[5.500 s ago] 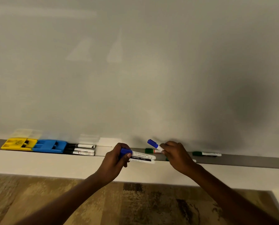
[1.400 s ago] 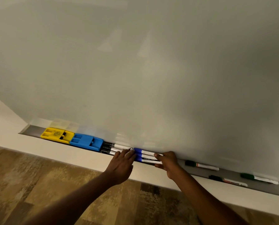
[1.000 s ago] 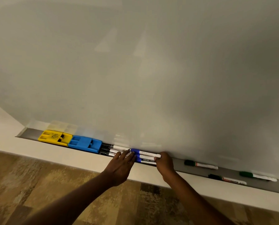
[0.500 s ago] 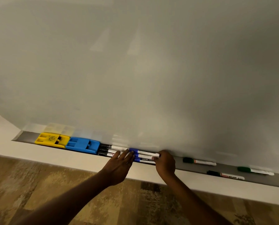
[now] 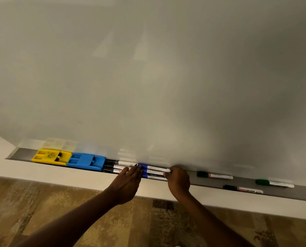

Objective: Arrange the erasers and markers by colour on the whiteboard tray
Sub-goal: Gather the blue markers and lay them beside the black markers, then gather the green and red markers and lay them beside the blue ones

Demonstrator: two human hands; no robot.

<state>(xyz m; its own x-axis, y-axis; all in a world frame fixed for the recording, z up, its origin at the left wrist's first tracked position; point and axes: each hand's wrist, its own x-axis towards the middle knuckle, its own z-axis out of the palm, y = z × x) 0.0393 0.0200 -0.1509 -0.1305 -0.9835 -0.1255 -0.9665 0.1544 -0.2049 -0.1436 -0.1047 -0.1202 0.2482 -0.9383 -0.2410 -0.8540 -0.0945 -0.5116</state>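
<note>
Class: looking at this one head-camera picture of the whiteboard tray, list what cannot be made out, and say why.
- Black markers: right ends, hidden by the left hand.
- Blue markers: right ends, covered by the right hand.
- Marker label print: too small.
- Tray: right end cut off by the frame edge.

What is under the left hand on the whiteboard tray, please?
Under the left hand lie the right ends of the black markers and the caps of the blue markers. The fingers hide where the two groups meet.
</note>
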